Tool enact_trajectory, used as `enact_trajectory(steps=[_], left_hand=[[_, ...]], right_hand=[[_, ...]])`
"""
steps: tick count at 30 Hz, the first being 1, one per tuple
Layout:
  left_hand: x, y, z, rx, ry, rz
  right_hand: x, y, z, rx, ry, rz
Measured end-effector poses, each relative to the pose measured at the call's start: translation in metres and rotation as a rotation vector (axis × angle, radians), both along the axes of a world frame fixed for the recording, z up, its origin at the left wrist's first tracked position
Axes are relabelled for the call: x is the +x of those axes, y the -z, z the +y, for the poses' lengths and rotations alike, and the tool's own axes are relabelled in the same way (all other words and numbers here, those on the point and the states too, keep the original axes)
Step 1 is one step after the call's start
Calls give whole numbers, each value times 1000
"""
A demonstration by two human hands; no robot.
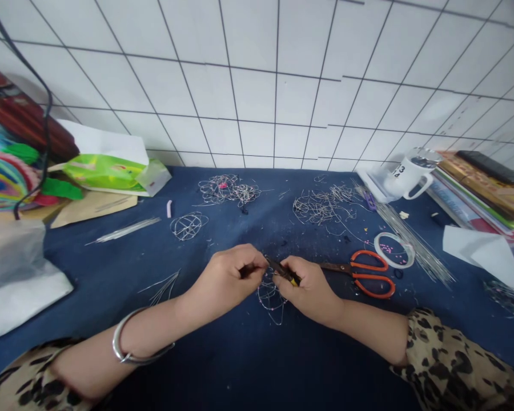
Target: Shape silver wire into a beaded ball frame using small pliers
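Silver wire cage [272, 297] sits just below both hands; the left hand [233, 279] pinches its top, the right hand [312, 286] grips pliers [284, 271]. Pinching close to the pliers' tips should give neater bends.

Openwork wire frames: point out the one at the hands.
The near frame, just below the dark tool in the right hand; the far frame lies off left on the blue cloth, untouched.

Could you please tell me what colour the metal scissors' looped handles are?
The metal scissors' looped handles are orange-red, shown best in the head view.
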State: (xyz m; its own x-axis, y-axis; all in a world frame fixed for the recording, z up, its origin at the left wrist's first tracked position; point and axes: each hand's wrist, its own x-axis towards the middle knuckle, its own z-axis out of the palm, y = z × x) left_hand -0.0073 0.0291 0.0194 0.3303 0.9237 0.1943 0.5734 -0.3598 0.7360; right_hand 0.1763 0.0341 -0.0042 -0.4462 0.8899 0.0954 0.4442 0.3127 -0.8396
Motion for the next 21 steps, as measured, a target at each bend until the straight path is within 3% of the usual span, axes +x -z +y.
enact_trajectory(steps=[8, 16, 21], left_hand=[[1, -5, 0, 100, 68, 111], [-2, -2, 7, 21, 35, 112], [2, 1, 5, 98, 12, 151]], right_hand=[[-1, 0, 0, 27, -5, -29], [-1, -2, 0, -16, 6, 3], [-1, 3, 1, 24, 14, -6]])
